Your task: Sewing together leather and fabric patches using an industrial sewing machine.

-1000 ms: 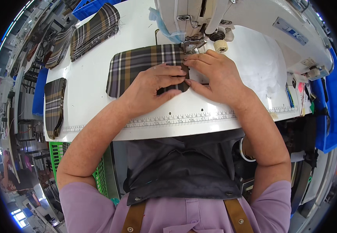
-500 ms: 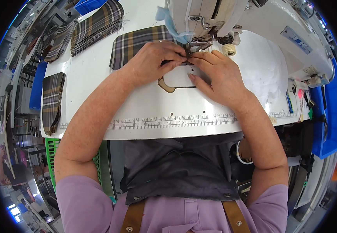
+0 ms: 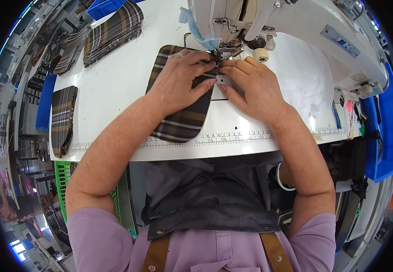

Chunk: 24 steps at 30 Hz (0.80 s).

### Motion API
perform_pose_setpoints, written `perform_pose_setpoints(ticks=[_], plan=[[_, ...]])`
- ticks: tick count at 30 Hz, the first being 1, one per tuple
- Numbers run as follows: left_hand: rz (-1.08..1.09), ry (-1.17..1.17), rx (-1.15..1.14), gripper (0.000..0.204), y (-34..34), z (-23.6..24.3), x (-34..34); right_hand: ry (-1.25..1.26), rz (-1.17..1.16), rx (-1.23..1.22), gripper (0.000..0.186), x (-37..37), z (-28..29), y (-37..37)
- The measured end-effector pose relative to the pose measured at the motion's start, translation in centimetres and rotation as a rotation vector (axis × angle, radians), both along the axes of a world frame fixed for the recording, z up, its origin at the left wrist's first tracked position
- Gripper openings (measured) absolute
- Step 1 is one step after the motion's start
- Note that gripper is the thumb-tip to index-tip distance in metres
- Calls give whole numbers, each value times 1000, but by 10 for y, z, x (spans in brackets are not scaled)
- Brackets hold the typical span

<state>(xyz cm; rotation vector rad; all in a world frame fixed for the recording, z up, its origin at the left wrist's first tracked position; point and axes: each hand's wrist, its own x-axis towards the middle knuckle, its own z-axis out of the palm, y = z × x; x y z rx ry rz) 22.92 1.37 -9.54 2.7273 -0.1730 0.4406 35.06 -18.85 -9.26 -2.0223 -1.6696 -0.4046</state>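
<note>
A dark plaid fabric piece (image 3: 184, 123) with rounded corners lies under my left hand (image 3: 178, 81), its upper right edge at the sewing machine's presser foot (image 3: 218, 55). The left fingers are bent onto the cloth near the foot, with the thumb on the cloth's right edge. My right hand (image 3: 253, 88) rests just right of the foot, fingers stretched toward it and thumb apart, fingertips by the cloth edge. The sewing machine (image 3: 291, 34) stands over the far side of the table. My fingertips and the foot partly hide the cloth edge.
Stacks of plaid pieces (image 3: 113, 34) lie at the far left, and another plaid stack (image 3: 63, 120) at the left edge. A printed ruler (image 3: 223, 137) runs along the near edge. Blue bins (image 3: 383, 140) flank the table; a green basket (image 3: 62, 183) stands below left.
The plaid piece has turned and swung toward me, from the far left of the needle to below my left hand. The left thumb has moved away from the index finger. The right hand barely moved.
</note>
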Motion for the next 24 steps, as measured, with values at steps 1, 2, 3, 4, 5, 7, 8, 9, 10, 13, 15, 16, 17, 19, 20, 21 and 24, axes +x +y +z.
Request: perform_pose_setpoints(ticks=[1,2,3,4,5,7,8,9,10,13,15,16,17,19,20,21,24], plan=[[-2,1,0,40,-7,-6,-4,1,-2,0,32,0,-1,0],[64,-25,36,49,-17,-14,-6,7,1,16,32,1,-1,-1],[130,-49,73,58,-25,-17,-9,15,3,32,32,2,-2,-1],[116,-3,95,76,-29,-17,-12,15,1,31,32,2,-3,-2],[117,-3,95,76,-30,-14,-14,16,13,27,33,2,-2,-3],[106,32,145,96,-31,-10,-17,17,23,23,34,2,-1,-3],[107,33,145,96,-30,-9,-20,6,37,16,37,0,0,-2],[95,51,172,105,-29,-9,-23,-6,51,10,39,-1,0,-2],[83,68,199,113,-28,-8,-25,-5,50,10,39,-1,0,-2],[74,86,223,120,-27,-8,-28,-8,47,-1,44,-1,1,-1],[68,88,222,120,-26,-7,-28,-14,25,-19,47,-1,3,-1],[64,90,222,119,-26,-6,-28,-13,24,-19,47,-1,3,-2],[63,91,222,119,-26,-5,-28,-15,19,-21,47,-1,2,-2],[48,100,196,114,-25,-3,-28,-16,14,-23,47,-1,1,-2],[50,101,196,114,-25,-2,-28,-15,12,-14,46,0,1,-2],[25,85,135,107,-25,-1,-28,-14,10,-5,46,0,1,-1],[-13,49,40,90,-22,-1,-28,-4,7,-13,46,-1,2,-1]])
